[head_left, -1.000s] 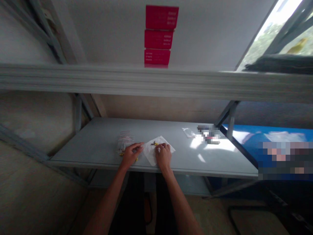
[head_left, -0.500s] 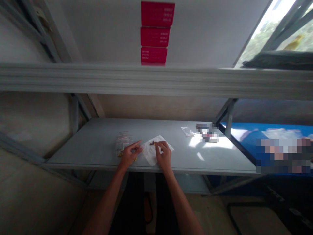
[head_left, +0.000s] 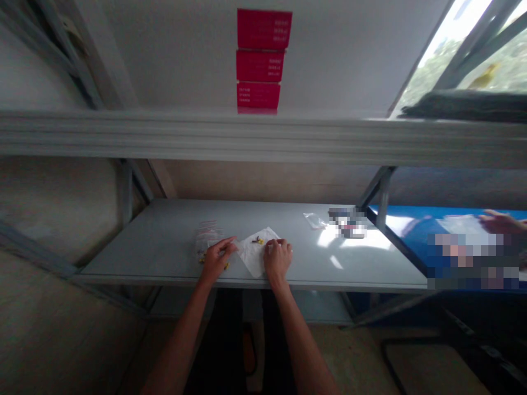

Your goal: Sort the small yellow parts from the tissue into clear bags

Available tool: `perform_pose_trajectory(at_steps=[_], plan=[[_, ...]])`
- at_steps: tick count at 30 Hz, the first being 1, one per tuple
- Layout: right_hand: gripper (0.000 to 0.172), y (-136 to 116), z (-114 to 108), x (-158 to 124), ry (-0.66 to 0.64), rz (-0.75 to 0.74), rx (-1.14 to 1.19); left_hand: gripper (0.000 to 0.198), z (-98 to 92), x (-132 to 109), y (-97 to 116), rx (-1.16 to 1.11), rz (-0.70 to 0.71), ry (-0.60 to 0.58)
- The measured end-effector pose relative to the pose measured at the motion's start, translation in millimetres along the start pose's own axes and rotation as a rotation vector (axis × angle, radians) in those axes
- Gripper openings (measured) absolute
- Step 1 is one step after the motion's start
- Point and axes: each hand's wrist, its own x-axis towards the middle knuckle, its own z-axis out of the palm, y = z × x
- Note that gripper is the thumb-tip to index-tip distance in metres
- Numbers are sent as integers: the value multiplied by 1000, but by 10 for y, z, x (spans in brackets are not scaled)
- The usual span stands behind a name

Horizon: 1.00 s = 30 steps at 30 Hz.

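A white paper-like sheet (head_left: 252, 258) lies near the front edge of the grey table, with small yellow and dark parts (head_left: 258, 240) on it. My right hand (head_left: 278, 258) rests over the sheet's right side, fingers curled; what they hold, if anything, is hidden. At the sheet's left edge is my left hand (head_left: 216, 260), thumb and fingers drawn together, contents too small to tell. Clear plastic bags (head_left: 208, 233) lie behind and left of that hand. Small yellow pieces (head_left: 226, 266) show beside it.
A clear bag (head_left: 315, 220) and a blurred item (head_left: 349, 222) lie at the table's right. Red boxes (head_left: 259, 66) stand above the grey crossbar (head_left: 263, 140). Another person's hand (head_left: 500, 220) is over the blue table (head_left: 415, 225) at the right.
My right hand has moved slightly right, away from the small parts, which now show uncovered on the sheet. My left hand's fingers have drawn closer together. Another person's hand has come into view at the right.
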Motion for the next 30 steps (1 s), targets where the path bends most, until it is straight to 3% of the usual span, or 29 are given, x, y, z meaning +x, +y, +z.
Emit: perform_pose_trajectory(at_steps=[3, 7, 10, 14, 17, 23, 26, 28, 30], plan=[[20, -37, -50, -2, -30, -73, 224, 47, 11, 0, 28, 46, 36, -1], [20, -88, -95, -35, -258, -314, 622, 40, 25, 12, 26, 113, 75, -42], [21, -114, -112, -49, -394, -407, 683, 38, 29, 23, 2, 113, 82, -87], [28, -152, -155, -30, -488, -491, 709, 41, 31, 26, 0, 89, 59, -43], [28, -138, -155, -7, -501, -437, 725, 46, 30, 22, 14, 42, 69, 2], [30, -3, -61, 23, -314, -20, 975, 54, 16, -1, 53, -46, 0, -40], [41, -2, -95, 14, -479, -11, 1139, 47, -12, -10, 91, -47, 26, -69], [50, -29, -135, 1, -621, -71, 1143, 40, -37, -11, 96, -50, 60, -110], [50, -58, -162, -11, -667, -108, 1101, 37, -61, -11, 77, -56, 73, -140]])
